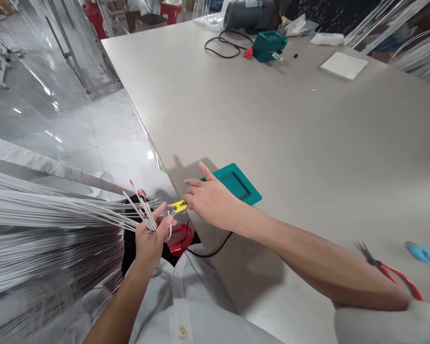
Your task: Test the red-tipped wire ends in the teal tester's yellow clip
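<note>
My left hand (150,239) is closed around a bundle of thin white wires (93,205), several ends of which stick up past the fingers with red tips. One wire end curves beside the left thumb. My right hand (213,203) grips a small yellow tool (180,206) between thumb and fingers, with other fingers stretched out. The tool's front end meets the wire near my left fingertips; its exact kind is hidden by the hand. Just beyond the right hand, partly covered by it, lies a teal tray (249,191) on the table.
The grey table (290,129) fills the right side. Red-handled pliers (387,272) and a blue ring-like item (423,253) lie near my right elbow. A green machine with a motor (268,45) and a white pad (344,66) stand far back. A black cable (211,253) hangs off the edge.
</note>
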A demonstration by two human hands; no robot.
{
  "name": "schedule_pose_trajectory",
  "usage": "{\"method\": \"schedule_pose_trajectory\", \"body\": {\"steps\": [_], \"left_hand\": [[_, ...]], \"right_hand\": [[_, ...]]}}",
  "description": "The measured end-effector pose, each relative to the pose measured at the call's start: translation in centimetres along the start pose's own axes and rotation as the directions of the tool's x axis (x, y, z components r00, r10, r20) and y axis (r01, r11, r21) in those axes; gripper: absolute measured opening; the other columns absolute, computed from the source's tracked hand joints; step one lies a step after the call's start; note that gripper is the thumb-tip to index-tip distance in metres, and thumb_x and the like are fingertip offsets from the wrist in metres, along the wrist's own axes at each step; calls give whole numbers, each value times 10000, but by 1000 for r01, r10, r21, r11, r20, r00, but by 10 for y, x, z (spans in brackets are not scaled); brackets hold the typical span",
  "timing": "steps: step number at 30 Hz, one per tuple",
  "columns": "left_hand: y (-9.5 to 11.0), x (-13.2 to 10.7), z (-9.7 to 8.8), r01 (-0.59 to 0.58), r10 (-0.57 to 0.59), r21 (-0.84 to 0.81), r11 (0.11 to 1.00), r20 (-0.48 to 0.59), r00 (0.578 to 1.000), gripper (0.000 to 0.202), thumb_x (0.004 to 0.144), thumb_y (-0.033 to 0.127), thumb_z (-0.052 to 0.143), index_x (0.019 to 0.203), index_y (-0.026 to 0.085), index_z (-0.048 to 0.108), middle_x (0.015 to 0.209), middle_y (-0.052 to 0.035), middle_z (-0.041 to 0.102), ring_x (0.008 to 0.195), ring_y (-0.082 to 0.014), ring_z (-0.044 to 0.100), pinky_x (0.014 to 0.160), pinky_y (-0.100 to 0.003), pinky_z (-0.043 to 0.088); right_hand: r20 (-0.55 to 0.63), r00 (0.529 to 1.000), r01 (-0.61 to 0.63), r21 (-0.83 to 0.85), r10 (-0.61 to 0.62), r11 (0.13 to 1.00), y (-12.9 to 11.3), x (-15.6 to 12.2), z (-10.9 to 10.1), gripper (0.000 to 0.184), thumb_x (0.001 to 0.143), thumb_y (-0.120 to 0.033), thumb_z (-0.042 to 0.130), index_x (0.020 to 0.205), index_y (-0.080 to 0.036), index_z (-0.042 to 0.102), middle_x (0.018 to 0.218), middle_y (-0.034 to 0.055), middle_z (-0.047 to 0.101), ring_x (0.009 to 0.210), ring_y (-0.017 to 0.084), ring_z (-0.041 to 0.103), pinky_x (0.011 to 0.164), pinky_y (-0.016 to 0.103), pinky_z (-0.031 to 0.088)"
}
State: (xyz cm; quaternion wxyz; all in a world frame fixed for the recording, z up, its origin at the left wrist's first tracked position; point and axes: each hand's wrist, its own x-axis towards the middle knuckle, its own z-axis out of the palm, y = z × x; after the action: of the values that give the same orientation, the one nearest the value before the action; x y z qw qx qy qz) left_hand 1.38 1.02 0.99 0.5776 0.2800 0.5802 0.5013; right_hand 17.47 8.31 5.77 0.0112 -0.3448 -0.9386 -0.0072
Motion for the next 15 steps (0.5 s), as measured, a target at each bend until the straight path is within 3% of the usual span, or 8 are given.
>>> {"method": "schedule_pose_trajectory", "body": {"steps": [6, 9, 15], "left_hand": [[4, 0, 0, -11, 13, 129, 992, -14, 1000, 450, 610, 259, 714, 1041, 142, 659, 591, 2, 659, 452, -72, 472, 430, -204, 368], [5, 1, -1, -31, 33, 172, 985, -7, 999, 436, 616, 245, 707, 1037, 141, 660, 605, -6, 670, 497, -99, 529, 469, -217, 405], [0, 0, -4, -58, 68, 239, 969, -34, 997, 394, 644, 249, 692, 1028, 168, 660, 657, 5, 674, 537, -98, 544, 501, -210, 427]], "right_hand": [[27, 1000, 10, 6, -10, 1000, 1, 0, -3, 146, 767, -83, 541, 686, -137, 650, 654, 68, 656, 930, 247, 572, 1001, 614, 183], [54, 998, -16, 9, 15, 1000, 0, 0, -7, 88, 770, -185, 588, 756, -133, 657, 729, 84, 667, 953, 258, 558, 1008, 605, 169], [105, 993, -46, -4, 46, 999, 1, -2, -5, 301, 741, -357, 647, 936, -128, 633, 835, 97, 669, 1048, 290, 501, 1027, 577, 144]]}}
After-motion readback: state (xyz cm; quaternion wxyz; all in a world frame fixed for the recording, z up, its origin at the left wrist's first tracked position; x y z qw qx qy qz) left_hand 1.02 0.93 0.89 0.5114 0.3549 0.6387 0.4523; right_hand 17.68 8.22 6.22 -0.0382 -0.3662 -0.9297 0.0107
